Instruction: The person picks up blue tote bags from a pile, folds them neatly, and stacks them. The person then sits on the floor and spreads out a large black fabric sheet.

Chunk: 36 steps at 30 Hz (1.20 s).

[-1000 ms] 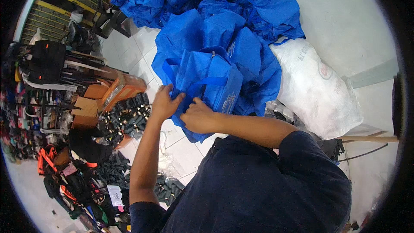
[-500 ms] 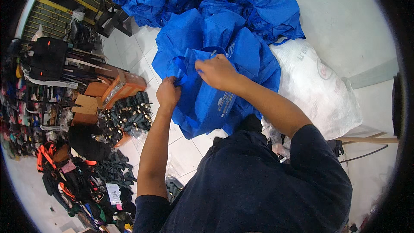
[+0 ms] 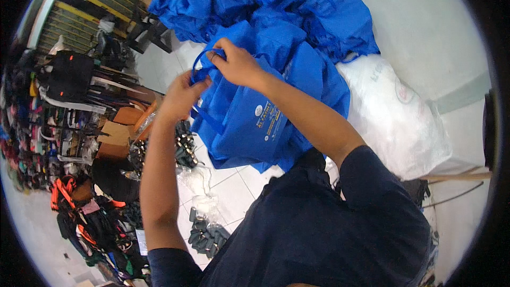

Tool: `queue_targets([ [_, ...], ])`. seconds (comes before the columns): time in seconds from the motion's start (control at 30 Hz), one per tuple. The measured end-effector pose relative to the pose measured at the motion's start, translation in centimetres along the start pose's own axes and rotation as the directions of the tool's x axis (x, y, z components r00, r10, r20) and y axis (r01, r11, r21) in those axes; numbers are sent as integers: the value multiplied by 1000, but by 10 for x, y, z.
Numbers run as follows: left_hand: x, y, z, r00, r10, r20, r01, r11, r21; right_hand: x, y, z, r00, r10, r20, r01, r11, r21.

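In front of me a large blue fabric bag (image 3: 239, 122) with a printed side hangs partly open, its folds spread toward the right. A narrow blue strap handle (image 3: 197, 62) loops up at its upper left. My right hand (image 3: 237, 65) pinches the strap near its top, thumb and fingers closed. Just below and to the left, my left hand (image 3: 180, 95) closes on the lower part of the same strap. A second strap (image 3: 209, 119) dangles from the bag below my left hand.
More blue bags (image 3: 212, 0) are heaped at the far side. A stuffed white sack (image 3: 396, 111) leans by the wall on the right. Cardboard boxes (image 3: 117, 134), a crowded rack (image 3: 48, 111), a pile of dark straps (image 3: 101, 234) and dark cylindrical pieces (image 3: 207, 236) lie to the left.
Both hands have moved left and away from me, drawing the strap into a raised loop. The bag's printed side now faces up more fully.
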<state>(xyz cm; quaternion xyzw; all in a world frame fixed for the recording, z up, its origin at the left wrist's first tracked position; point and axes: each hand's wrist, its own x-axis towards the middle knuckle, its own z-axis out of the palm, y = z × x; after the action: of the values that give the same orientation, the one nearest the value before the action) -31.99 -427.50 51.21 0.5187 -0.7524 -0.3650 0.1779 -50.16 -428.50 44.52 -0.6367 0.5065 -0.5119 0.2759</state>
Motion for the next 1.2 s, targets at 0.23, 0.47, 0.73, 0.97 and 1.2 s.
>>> queue_targets([
  [0.23, 20, 87, -97, 935, 336, 110, -354, 895, 271, 57, -81, -62, 703, -704, 105, 684, 628, -370],
  [0.47, -19, 91, -139, 524, 655, -544, -499, 754, 427, 115, -155, -78, 865, -385, 323, 384, 921, 70],
  [0.73, -3, -141, 28, 241, -372, -896, -369, 819, -440, 161, -204, -84, 914, -378, 150, 375, 926, 51],
  [0.97, -1, -78, 161, 979, -201, 24, 16, -42, -999, 164, -232, -118, 917, -275, 288, 310, 947, -85],
  [1.2, 40, -41, 157, 915, -202, -348, -383, -172, -907, 150, -269, -167, 916, -8, 400, 197, 879, -434],
])
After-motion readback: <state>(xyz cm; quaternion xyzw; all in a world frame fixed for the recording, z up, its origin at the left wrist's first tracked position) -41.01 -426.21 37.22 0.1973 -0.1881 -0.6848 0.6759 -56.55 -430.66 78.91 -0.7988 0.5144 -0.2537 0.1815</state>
